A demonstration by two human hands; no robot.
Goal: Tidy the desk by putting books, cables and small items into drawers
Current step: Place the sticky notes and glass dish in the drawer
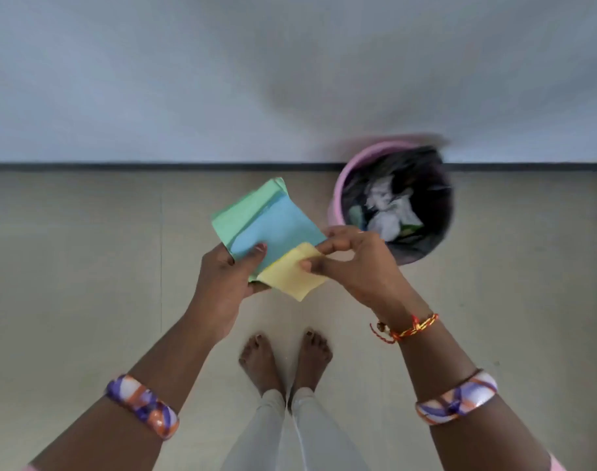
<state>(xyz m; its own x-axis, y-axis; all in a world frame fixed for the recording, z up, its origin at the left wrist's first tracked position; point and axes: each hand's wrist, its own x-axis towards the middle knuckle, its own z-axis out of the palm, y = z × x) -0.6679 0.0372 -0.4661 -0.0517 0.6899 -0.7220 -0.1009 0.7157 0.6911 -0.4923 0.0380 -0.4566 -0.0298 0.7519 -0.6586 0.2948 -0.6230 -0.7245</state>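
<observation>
So the left hand is gripping a small stack of coloured paper sheets, thumb pressed on the blue one with a green one fanned out behind it, all held in the air above the tiled floor. The right hand pinches the corner of a yellow sheet between thumb and fingertips, at the lower edge of the stack. Just right of that hand, a pink bin sits at the floor's far edge against the wall, with crumpled white paper inside.
</observation>
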